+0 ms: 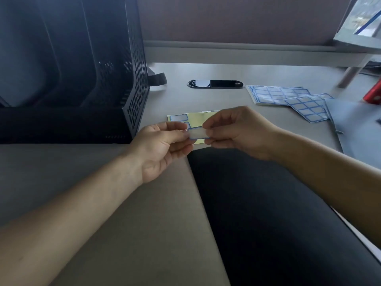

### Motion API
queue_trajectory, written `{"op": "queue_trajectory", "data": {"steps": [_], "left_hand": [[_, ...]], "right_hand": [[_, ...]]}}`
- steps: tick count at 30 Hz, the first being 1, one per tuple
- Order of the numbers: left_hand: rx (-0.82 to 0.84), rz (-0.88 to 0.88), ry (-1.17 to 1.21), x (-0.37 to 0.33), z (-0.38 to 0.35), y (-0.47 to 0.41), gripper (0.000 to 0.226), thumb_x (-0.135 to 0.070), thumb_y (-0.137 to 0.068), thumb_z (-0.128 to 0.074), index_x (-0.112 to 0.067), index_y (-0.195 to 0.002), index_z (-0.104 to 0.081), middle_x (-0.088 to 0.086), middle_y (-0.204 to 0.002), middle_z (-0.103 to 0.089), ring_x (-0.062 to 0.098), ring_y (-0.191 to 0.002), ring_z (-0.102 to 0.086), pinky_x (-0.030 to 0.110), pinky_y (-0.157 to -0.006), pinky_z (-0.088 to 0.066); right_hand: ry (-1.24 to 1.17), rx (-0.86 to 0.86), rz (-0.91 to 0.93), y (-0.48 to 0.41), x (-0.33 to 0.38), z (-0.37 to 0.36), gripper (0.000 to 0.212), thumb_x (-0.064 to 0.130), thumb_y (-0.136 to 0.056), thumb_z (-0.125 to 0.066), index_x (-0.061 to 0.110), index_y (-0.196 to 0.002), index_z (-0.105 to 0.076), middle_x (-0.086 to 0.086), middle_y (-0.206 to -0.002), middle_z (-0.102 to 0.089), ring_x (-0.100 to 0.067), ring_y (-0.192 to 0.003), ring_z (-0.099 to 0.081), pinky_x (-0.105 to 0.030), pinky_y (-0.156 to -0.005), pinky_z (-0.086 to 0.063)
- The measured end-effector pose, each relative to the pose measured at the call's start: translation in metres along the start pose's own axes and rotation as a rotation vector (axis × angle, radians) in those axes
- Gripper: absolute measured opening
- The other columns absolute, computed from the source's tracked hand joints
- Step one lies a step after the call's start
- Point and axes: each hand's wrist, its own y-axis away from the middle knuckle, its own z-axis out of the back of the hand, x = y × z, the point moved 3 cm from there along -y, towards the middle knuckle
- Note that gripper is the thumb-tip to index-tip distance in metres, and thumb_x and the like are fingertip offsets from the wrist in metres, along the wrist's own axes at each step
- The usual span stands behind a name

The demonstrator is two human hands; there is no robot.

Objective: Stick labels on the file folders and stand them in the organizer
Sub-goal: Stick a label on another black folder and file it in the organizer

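Two hands pinch one label (197, 133) between them: left hand (162, 149) on left end, right hand (239, 133) on right end; yellow sheet (198, 116) on desk (206, 96) behind; organizer (82, 79) at left.

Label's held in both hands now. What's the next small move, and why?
Probably lower the label onto the tan folder below and press it flat: the left hand and right hand pinch its ends, free of the backing sheet.

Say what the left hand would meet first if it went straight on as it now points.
The left hand points right along the label it pinches, so it would probably meet the right hand at the other end.
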Motion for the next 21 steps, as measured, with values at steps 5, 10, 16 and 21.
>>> {"op": "queue_trajectory", "data": {"steps": [5,10,16,21], "left_hand": [[0.020,0.085,0.135,0.010,-0.010,0.007,0.020,0.009,-0.087,-0.058,-0.010,-0.082,-0.062,0.008,-0.068,-0.070,0.015,-0.060,-0.071,0.027,-0.063,-0.061],[0.033,0.129,0.140,0.018,-0.008,0.008,0.020,0.007,-0.081,-0.062,-0.013,-0.080,-0.060,0.006,-0.070,-0.071,0.015,-0.062,-0.072,0.028,-0.064,-0.061],[0.094,0.243,0.093,0.021,-0.001,0.002,0.018,-0.001,-0.064,-0.068,-0.016,-0.072,-0.061,0.007,-0.073,-0.068,0.017,-0.064,-0.070,0.031,-0.068,-0.062],[0.110,0.100,-0.081,0.015,0.009,-0.001,0.022,0.004,-0.076,-0.068,-0.013,-0.086,-0.058,0.011,-0.084,-0.071,0.020,-0.071,-0.072,0.035,-0.074,-0.062]], "right_hand": [[-0.373,0.093,-0.175,0.010,-0.010,0.007,0.016,-0.006,-0.088,-0.061,0.009,-0.088,-0.066,-0.009,-0.080,-0.071,-0.018,-0.070,-0.073,-0.024,-0.063,-0.058],[-0.391,0.118,-0.192,0.014,-0.025,0.009,0.014,-0.003,-0.086,-0.061,0.009,-0.090,-0.066,-0.007,-0.074,-0.071,-0.017,-0.067,-0.072,-0.023,-0.061,-0.058],[-0.278,0.098,-0.111,0.013,-0.032,0.008,0.022,0.011,-0.066,-0.074,0.008,-0.088,-0.069,-0.009,-0.077,-0.072,-0.018,-0.071,-0.072,-0.023,-0.068,-0.060],[-0.207,0.015,-0.069,0.013,-0.036,0.005,0.009,-0.001,-0.081,-0.072,0.006,-0.087,-0.070,-0.005,-0.072,-0.071,-0.018,-0.071,-0.073,-0.021,-0.064,-0.057]]}}
